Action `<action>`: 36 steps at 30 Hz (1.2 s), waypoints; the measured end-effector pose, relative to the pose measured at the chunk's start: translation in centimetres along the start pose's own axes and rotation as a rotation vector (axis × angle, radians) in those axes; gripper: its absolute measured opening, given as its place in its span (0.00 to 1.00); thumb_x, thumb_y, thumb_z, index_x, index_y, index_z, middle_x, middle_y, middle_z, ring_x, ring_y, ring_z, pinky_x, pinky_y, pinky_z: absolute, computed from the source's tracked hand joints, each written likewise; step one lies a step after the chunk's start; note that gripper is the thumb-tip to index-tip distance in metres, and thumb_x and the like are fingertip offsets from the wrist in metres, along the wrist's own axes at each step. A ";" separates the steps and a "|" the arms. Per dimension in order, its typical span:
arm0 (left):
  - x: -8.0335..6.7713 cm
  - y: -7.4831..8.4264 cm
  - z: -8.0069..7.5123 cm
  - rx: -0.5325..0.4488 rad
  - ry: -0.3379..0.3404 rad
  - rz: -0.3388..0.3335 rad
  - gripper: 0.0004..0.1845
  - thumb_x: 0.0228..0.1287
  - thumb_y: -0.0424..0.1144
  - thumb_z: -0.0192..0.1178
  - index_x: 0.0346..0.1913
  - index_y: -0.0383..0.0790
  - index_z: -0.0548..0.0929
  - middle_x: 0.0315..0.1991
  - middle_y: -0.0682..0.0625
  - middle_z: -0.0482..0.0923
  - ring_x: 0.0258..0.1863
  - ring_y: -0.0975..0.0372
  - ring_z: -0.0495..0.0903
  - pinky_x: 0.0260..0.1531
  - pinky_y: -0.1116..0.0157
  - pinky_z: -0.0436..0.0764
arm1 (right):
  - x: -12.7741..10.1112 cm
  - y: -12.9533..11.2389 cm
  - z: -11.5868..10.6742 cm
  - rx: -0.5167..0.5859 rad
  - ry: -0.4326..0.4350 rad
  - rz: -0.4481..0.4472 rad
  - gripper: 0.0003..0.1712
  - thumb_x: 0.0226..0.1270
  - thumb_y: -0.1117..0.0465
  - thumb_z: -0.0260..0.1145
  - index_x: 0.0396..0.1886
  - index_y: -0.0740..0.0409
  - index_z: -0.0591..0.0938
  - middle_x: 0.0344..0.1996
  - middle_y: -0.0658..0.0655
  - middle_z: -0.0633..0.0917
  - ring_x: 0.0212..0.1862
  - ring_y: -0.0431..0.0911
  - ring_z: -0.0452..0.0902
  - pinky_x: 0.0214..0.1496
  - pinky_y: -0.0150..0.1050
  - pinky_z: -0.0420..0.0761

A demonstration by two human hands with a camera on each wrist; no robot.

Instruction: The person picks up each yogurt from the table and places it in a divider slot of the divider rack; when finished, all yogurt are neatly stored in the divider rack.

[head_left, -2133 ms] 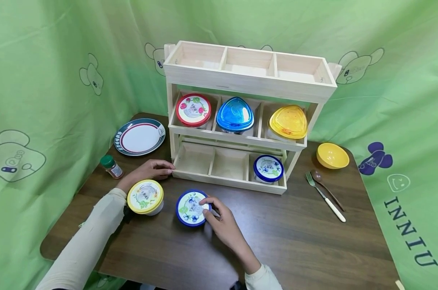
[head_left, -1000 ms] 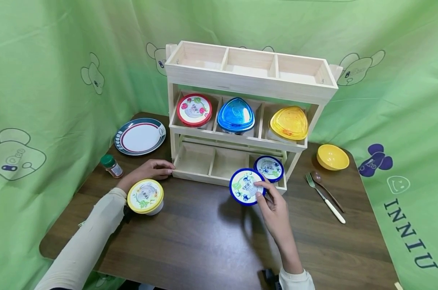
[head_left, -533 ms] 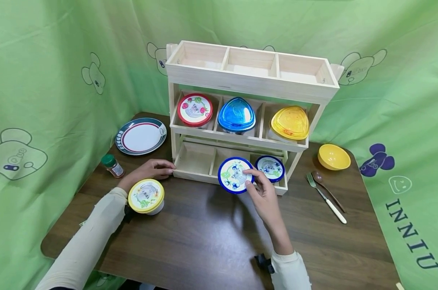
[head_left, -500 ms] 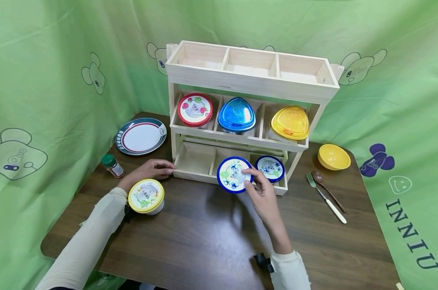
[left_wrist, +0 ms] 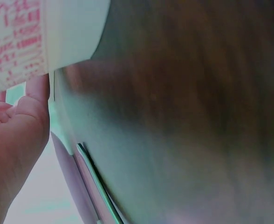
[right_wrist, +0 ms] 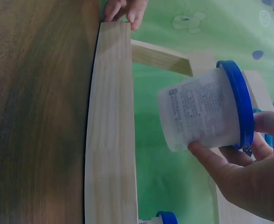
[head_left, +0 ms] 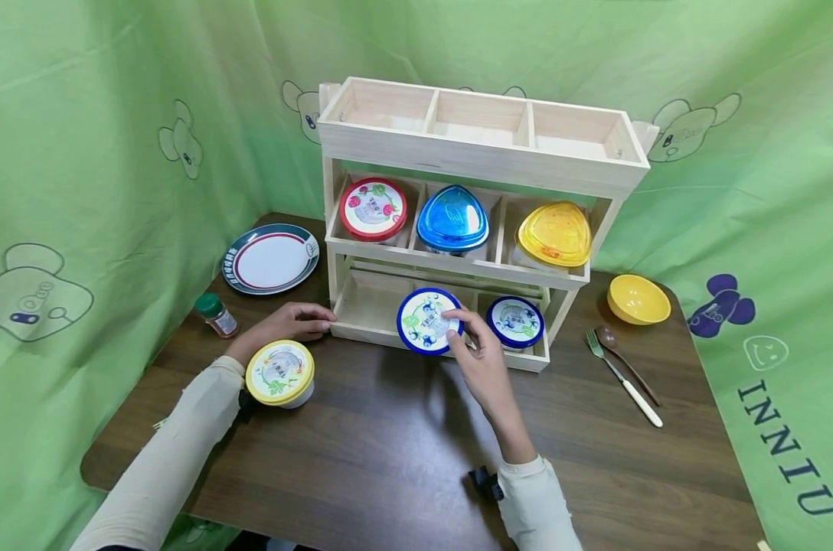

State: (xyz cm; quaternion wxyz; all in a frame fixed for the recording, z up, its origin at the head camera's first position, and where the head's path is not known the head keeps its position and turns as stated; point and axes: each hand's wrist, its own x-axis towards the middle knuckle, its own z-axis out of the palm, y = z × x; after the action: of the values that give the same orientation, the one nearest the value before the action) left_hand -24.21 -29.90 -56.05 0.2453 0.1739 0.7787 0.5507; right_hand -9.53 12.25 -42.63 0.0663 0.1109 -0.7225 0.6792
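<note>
Low in the head view, a yellow-lidded tub point(head_left: 279, 374) stands on the counter point(head_left: 403, 451) beside the left sleeve. Just above it, the left hand point(head_left: 289, 324) lies with relaxed fingers against the wooden rack point(head_left: 451, 229) at its lower left corner, seemingly steadying it. At frame centre, the right hand point(head_left: 477, 360) has its grip clamped on a blue-lidded tub point(head_left: 429, 321), fingers curled round its rim, holding it above the rack's bottom middle compartment. Another blue tub point(head_left: 516, 322) sits in the compartment to the right.
</note>
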 end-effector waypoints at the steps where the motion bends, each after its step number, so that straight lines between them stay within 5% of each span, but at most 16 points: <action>1: 0.0 0.0 0.0 0.001 -0.002 -0.002 0.21 0.72 0.56 0.73 0.62 0.52 0.90 0.61 0.46 0.86 0.60 0.47 0.82 0.55 0.62 0.85 | 0.1 0.1 0.0 -0.001 0.008 0.004 0.16 0.80 0.73 0.61 0.62 0.68 0.83 0.73 0.65 0.78 0.74 0.57 0.73 0.58 0.30 0.81; 3: 0.1 0.0 0.0 -0.009 -0.007 -0.010 0.21 0.72 0.55 0.73 0.62 0.52 0.90 0.61 0.45 0.86 0.60 0.47 0.82 0.55 0.62 0.85 | 0.4 0.3 0.1 -0.007 0.021 0.006 0.16 0.79 0.74 0.61 0.62 0.68 0.83 0.73 0.65 0.78 0.75 0.56 0.72 0.60 0.31 0.79; 10: -0.1 0.0 0.0 -0.050 -0.008 -0.039 0.23 0.72 0.54 0.74 0.64 0.50 0.89 0.62 0.44 0.85 0.60 0.50 0.83 0.55 0.62 0.86 | 2.0 1.3 0.4 0.005 0.063 0.081 0.20 0.79 0.75 0.60 0.65 0.64 0.82 0.64 0.63 0.83 0.55 0.49 0.78 0.53 0.34 0.77; 17: -0.1 0.3 0.2 -0.045 0.000 -0.026 0.22 0.72 0.54 0.74 0.62 0.50 0.90 0.61 0.44 0.85 0.59 0.49 0.83 0.54 0.60 0.86 | 2.9 2.3 0.2 0.079 0.113 0.196 0.20 0.82 0.73 0.58 0.68 0.65 0.80 0.67 0.65 0.81 0.61 0.48 0.78 0.60 0.32 0.78; 28: 0.1 -0.3 0.0 -0.078 -0.029 -0.003 0.21 0.74 0.50 0.73 0.64 0.45 0.88 0.62 0.43 0.85 0.58 0.56 0.84 0.55 0.63 0.86 | 3.2 3.5 0.0 0.019 0.131 0.239 0.19 0.83 0.70 0.57 0.69 0.66 0.79 0.72 0.65 0.78 0.69 0.54 0.75 0.61 0.33 0.76; 31: 0.2 -0.4 0.0 -0.056 -0.025 0.006 0.21 0.74 0.51 0.72 0.64 0.47 0.88 0.62 0.44 0.85 0.58 0.55 0.83 0.55 0.63 0.85 | 3.2 3.9 0.0 -0.046 0.125 0.237 0.19 0.85 0.70 0.56 0.69 0.67 0.78 0.69 0.66 0.79 0.63 0.50 0.77 0.56 0.30 0.75; 36: 0.2 -0.5 0.0 -0.058 -0.020 0.003 0.21 0.74 0.51 0.73 0.64 0.48 0.89 0.62 0.44 0.84 0.58 0.54 0.83 0.55 0.63 0.85 | 3.3 4.1 -0.1 -0.205 0.108 0.200 0.19 0.85 0.66 0.59 0.70 0.62 0.82 0.45 0.64 0.81 0.38 0.45 0.73 0.40 0.34 0.73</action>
State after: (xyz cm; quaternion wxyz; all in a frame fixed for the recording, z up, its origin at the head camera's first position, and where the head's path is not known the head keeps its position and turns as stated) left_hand -24.38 -29.93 -56.52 0.2571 0.1736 0.7597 0.5715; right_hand -13.71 12.35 -45.80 0.0480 -0.0056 -0.7909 0.6100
